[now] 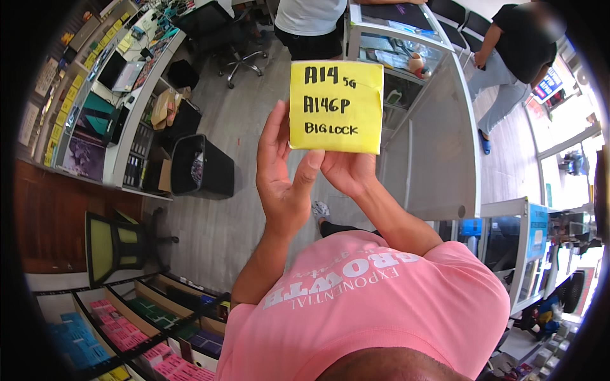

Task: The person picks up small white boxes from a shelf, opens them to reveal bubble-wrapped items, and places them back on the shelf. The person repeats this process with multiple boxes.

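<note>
Up in front of me is a square yellow handwritten label [336, 117] with bold black marker writing, its face turned toward me. It has a pale, shiny rim, as if covered in clear film; how deep the piece behind it is, I cannot tell. My left hand [284, 174] closes on its left side, fingers up along the edge and partly behind it, thumb by the lower edge. From below, my right hand [350, 170] supports the lower right part, and its fingers are hidden behind the yellow face.
A black bin [213, 168] stands on the floor at left, near a cluttered workbench [143, 95]. Behind the label is a glass display counter [438, 152]. Trays of coloured packets [121, 324] lie lower left. Two people stand farther off, one in a white top [311, 16], one in black [524, 41].
</note>
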{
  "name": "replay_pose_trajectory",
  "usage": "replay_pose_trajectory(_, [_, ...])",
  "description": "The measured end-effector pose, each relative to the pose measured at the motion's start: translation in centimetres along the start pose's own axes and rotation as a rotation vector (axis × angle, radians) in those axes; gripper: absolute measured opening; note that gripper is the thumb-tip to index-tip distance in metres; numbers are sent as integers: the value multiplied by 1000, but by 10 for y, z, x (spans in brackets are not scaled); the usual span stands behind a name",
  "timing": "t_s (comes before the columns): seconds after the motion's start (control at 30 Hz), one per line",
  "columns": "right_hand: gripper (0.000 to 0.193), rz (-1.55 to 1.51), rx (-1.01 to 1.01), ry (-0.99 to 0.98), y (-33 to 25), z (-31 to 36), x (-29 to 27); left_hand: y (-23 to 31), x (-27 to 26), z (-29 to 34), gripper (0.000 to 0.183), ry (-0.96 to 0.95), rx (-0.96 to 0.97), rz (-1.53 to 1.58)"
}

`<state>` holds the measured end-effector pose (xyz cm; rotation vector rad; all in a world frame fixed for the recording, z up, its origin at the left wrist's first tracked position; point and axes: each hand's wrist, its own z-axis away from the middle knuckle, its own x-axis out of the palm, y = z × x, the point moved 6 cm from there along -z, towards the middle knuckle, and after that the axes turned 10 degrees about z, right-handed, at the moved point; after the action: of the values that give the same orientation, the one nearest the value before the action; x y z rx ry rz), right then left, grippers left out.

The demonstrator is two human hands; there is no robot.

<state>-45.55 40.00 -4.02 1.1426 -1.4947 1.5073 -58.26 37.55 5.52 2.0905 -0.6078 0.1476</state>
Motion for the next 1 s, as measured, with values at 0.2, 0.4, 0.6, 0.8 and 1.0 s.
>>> replay_pose_trajectory(0.2, [78,44,-255,45,-21,-47,10,-28,-25,-66,129,-137,-47,11])
replay_pose_trajectory(0.4, [74,278,-634,94,-47,-21,-3,-66,2,-81,153,-135,-139,178])
replay_pose_trajectory(0.6, [86,568,-853,378,-55,92,-8,-101,80,-40,113,-518,-711,527])
replay_pose_trajectory(0.8, [99,959,-706,684,-93,147,36,-126,111,-31,84,-282,-675,816])
replay_pose_trajectory(1.0, [126,1131,-944,516,-138,224,70,-81,183,-23,92,-566,-607,870])
